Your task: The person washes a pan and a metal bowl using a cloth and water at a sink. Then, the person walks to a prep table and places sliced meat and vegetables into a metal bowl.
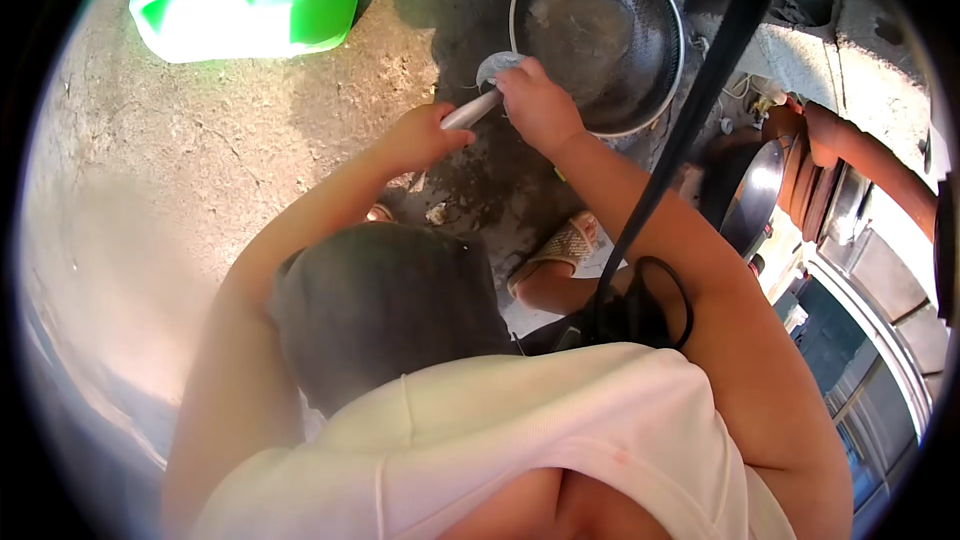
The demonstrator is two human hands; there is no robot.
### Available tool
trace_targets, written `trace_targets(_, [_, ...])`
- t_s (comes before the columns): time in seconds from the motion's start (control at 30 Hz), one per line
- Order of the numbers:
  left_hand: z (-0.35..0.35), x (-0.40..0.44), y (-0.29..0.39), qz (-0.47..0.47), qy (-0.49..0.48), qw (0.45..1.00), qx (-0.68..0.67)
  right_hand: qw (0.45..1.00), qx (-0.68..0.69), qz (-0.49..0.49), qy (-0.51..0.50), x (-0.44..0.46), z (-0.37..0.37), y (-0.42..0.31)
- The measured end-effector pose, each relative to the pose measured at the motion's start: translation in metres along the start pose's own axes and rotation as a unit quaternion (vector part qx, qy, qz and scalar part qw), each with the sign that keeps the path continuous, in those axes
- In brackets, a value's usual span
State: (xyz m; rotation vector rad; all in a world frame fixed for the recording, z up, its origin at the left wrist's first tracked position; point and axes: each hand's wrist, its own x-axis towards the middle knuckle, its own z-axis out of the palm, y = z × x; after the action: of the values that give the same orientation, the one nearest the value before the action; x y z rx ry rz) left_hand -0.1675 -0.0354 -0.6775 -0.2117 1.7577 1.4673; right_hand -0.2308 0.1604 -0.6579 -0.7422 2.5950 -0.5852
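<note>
My left hand (420, 138) is wrapped round the pale handle of a utensil (472, 111). At the utensil's other end, beside its round grey head (499, 67), is my right hand (538, 105), its fingers closed on or near that head. What exactly those fingers pinch is too small to tell. Just beyond my right hand lies a wide dark pan (600, 35) with a light rim and a wet-looking, brownish patch on its bottom. The utensil is outside the pan, by its left edge.
A bright green jug (250, 0) stands on the concrete ground (330, 110) at the upper left. Concrete blocks (810, 50) are at the upper right, with round metal lids or pans (757, 198) below them. A black strap (690, 130) hangs across the right side.
</note>
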Motion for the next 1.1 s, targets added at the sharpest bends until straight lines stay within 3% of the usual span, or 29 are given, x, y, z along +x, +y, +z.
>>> trace_targets(0.13, [-0.005,0.002,0.001,0.003,-0.012,1.0,-0.008,0.995,-0.015,0.054,0.088,0.002,0.009,-0.007])
trace_targets(0.27, [0.007,0.002,-0.005,-0.011,0.012,1.0,0.009,0.998,0.048,0.004,0.047,-0.007,0.003,-0.017])
trace_targets(0.33, [0.012,0.002,-0.013,-0.011,0.01,1.0,-0.017,0.993,0.09,-0.058,-0.042,-0.012,-0.003,-0.026])
trace_targets(0.37, [0.014,-0.003,-0.013,-0.016,0.008,1.0,-0.019,0.993,0.093,-0.056,-0.046,-0.013,0.001,-0.022])
trace_targets(0.43, [0.007,-0.003,-0.006,-0.013,0.013,0.999,-0.034,0.998,0.031,0.016,0.057,0.004,0.009,-0.002])
trace_targets(0.53, [0.006,0.0,-0.008,-0.021,-0.005,0.999,-0.034,0.994,0.08,-0.007,0.069,-0.008,0.014,-0.016])
trace_targets(0.57, [0.007,0.005,-0.012,-0.015,-0.008,0.999,-0.032,0.994,0.109,-0.002,0.008,-0.013,0.011,-0.03])
trace_targets(0.63, [0.009,0.012,-0.025,0.008,0.007,1.0,0.001,0.987,0.144,-0.067,-0.009,-0.017,0.019,-0.035])
trace_targets(0.73, [0.004,0.003,-0.022,0.023,0.02,0.999,-0.01,0.999,0.034,-0.019,0.033,0.001,0.009,-0.003])
trace_targets(0.8, [0.001,-0.003,-0.014,0.015,0.009,1.0,-0.016,0.998,0.046,0.0,0.041,0.01,-0.016,0.007])
trace_targets(0.87, [-0.004,-0.004,-0.005,0.004,-0.007,1.0,-0.029,0.984,0.157,-0.011,0.077,0.017,-0.04,0.007])
trace_targets(0.93, [-0.005,0.004,-0.014,0.023,0.012,1.0,0.001,0.967,0.186,0.023,0.173,0.028,-0.057,0.021])
trace_targets(1.0, [-0.002,0.007,-0.019,0.039,0.019,0.999,0.031,0.963,0.114,0.052,0.238,0.038,-0.072,0.053])
trace_targets(1.1, [-0.002,0.0,-0.005,-0.022,0.011,0.999,0.039,0.981,0.041,0.046,0.182,0.035,-0.073,0.123])
